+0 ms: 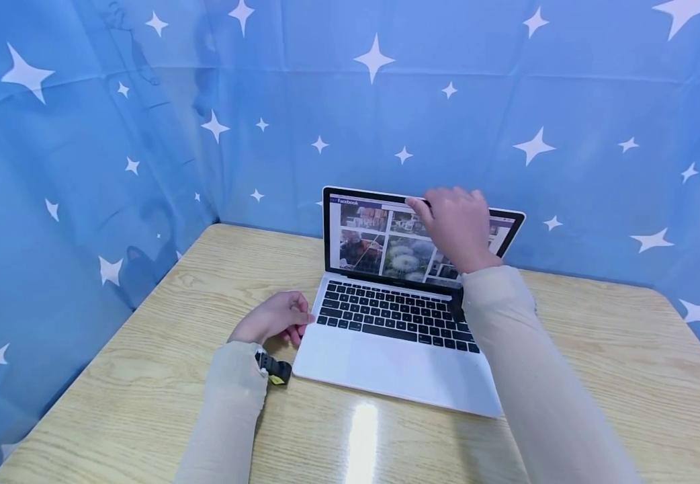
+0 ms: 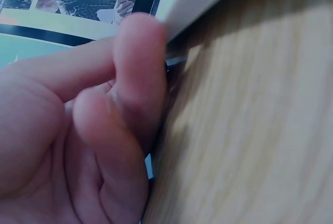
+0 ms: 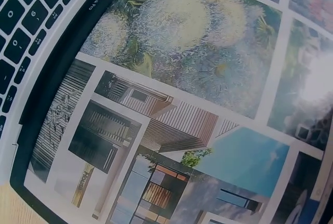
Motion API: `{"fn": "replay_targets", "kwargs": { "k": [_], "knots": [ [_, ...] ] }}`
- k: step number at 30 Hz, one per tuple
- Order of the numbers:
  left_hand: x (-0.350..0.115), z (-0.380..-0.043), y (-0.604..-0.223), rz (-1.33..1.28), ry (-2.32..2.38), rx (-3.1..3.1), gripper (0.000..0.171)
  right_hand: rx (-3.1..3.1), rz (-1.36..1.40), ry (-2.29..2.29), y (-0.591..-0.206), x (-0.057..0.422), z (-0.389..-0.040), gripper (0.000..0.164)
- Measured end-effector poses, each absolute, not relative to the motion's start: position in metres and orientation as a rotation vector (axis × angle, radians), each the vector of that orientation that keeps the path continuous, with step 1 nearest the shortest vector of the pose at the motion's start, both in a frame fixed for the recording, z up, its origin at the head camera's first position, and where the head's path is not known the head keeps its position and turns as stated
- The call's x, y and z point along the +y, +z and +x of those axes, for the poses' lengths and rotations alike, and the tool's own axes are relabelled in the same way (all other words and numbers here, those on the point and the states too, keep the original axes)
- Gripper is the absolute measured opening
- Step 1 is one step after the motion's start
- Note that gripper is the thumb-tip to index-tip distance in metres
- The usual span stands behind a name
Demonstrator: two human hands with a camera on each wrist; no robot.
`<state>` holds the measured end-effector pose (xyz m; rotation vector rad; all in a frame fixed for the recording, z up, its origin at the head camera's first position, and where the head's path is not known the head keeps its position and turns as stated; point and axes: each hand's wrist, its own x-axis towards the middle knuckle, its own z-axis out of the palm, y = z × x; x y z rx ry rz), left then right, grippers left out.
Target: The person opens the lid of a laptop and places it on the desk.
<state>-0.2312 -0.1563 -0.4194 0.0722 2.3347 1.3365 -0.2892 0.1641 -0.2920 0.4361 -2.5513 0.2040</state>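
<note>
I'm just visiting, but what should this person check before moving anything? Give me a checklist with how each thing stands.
1. Laptop resting on the table: ok.
2. Screen raised, with pictures showing: ok.
3. Right hand on the screen's top edge: ok, its thumb is on the front.
4. Left hand at the left edge of the laptop's base: ok; whether it grips firmly: cannot tell.
5. Black piece at the right wrist off the keyboard: cannot tell; it overlaps the keys in the head view.

Curtained booth: starry blue drapes (image 1: pixel 301 107) w/ wood-grain tbl (image 1: pixel 138 403)
</note>
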Motion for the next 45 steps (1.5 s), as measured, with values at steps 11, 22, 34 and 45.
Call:
{"fn": "replay_targets", "kwargs": {
  "k": [11, 22, 34, 45],
  "knots": [
    [-0.157, -0.232, -0.421, 0.103, 1.351, 2.336, 0.012, -2.616, 0.392, 0.207, -0.292, 0.165, -0.293, 0.049],
    [-0.16, -0.228, -0.421, 0.125, 1.37, 2.34, 0.013, -2.702, 0.412, 0.201, -0.287, 0.165, -0.295, 0.049],
    [-0.16, -0.229, -0.425, 0.134, 1.38, 2.33, 0.013, -2.788, 0.452, 0.34, -0.28, 0.171, -0.298, 0.05],
    [-0.157, -0.231, -0.428, 0.096, 1.324, 2.372, 0.013, -2.762, 0.42, 0.298, -0.285, 0.169, -0.302, 0.052]
  ]
}}
